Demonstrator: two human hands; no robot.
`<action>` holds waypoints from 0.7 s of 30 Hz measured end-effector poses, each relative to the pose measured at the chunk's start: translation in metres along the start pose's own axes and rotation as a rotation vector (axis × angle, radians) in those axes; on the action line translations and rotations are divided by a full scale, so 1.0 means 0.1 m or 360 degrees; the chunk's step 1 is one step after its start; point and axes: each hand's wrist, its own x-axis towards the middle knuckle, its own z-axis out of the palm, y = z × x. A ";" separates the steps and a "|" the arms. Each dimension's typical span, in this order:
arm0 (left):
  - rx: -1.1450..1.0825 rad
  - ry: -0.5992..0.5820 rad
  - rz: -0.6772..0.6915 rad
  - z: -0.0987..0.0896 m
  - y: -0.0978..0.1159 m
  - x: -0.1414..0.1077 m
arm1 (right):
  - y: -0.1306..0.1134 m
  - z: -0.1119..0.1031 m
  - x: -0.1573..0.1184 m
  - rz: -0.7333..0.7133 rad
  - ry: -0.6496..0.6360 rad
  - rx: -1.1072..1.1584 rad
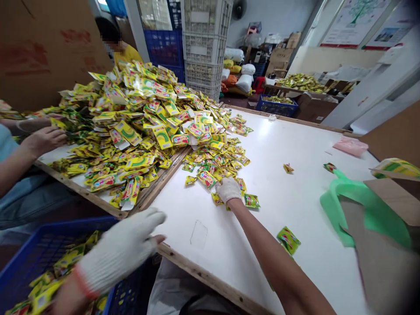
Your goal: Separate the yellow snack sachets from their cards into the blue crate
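My left hand, in a white knitted glove with an orange cuff, hovers over the blue crate and the table's near edge. Its fingers are apart and nothing is in them. My right hand, also gloved, reaches down onto small yellow packets on the white table. Its fingers are curled down at the packets; whatever they hold is hidden. Beside it lies a green packet. A flat yellow box touches the packets just left of that hand. More packets fill part of the blue crate.
A tall heap of yellow boxes covers the left table behind a wooden rim. Another person's hands work at far left. On the right stand a green dustpan, cardboard and a pink bag. Green packets lie near my forearm.
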 end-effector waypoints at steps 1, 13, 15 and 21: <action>-0.0031 -0.0052 0.0103 0.12 0.13 0.18 | -0.02 -0.02 0.01 -0.0038 -0.0014 0.0000; -0.1440 -0.0097 -0.0007 1.32 0.94 0.74 | 0.37 -0.64 -1.19 -0.0272 0.0068 0.0723; -0.1917 -0.0124 -0.0177 1.51 1.00 0.59 | 0.48 -0.50 -1.43 -0.0034 0.0266 0.1066; -0.1912 -0.0297 -0.0292 1.63 0.98 0.41 | 0.61 -0.16 -1.93 0.0351 0.0076 0.1259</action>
